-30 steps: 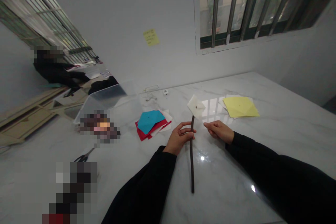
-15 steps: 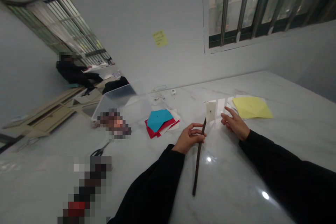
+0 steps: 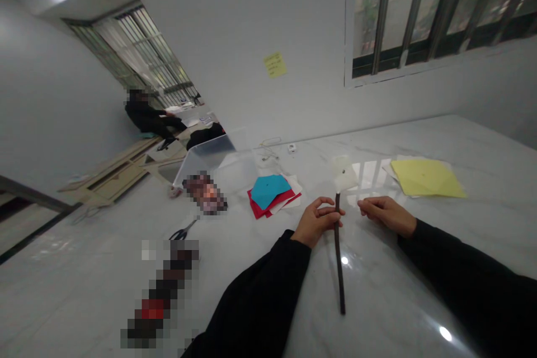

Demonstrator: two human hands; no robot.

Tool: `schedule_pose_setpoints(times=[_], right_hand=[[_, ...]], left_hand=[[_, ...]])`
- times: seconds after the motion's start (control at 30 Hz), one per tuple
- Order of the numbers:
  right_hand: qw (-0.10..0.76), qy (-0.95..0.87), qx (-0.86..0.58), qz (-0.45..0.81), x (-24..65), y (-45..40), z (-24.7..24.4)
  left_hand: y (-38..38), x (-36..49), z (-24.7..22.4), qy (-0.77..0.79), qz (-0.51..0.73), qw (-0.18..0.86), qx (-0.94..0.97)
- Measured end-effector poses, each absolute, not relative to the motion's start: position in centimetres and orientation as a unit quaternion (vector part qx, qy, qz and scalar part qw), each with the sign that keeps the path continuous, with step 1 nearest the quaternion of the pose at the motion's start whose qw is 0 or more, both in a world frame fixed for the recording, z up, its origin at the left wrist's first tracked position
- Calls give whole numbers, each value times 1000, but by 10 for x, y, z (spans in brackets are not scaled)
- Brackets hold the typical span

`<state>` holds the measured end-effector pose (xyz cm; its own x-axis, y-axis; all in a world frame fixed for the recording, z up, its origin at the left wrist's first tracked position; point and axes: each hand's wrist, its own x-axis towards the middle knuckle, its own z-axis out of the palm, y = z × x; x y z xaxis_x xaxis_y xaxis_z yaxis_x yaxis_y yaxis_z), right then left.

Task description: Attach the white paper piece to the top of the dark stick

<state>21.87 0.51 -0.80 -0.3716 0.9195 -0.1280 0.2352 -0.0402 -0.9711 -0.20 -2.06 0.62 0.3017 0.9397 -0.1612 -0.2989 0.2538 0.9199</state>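
Right hand [image 3: 386,216] curled closer to the paper-topped dark stick [image 3: 338,251].

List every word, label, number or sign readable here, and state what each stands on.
Nothing can be quoted. The sticky note on the wall carries handwritten lines, too small and blurred to read. The two pixelated objects on the table show no legible marks.

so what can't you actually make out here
All in the head view:
Pixelated patch beside the clear plastic box: blur hides what lies there.
Long pixelated patch: the same blur.
Dark speck on the white paper: too small to identify.
Dark stick: the left hand covers part of it.
Distant person: too small to see what they handle.
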Motion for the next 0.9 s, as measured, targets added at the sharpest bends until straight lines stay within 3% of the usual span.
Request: schedule_pose_setpoints(times=[0.13, 0.47, 0.57, 0.67, 0.9], right_hand=[[303, -596, -432, 606, 209, -3, -9], [357, -533, -400, 655, 200, -12, -9], [365, -497, -403, 676, 200, -12, -9], [341, -499, -389, 695, 199, -13, -9], [264, -586, -375, 668, 199, -16, -9]], left_hand=[[-26, 10, 4, 364, 490, 677, 412], [-28, 14, -5, 358, 357, 723, 470], [-9, 4, 3, 381, 404, 692, 461], [10, 5, 10, 376, 492, 682, 390], [10, 38, -7, 332, 484, 749, 308]])
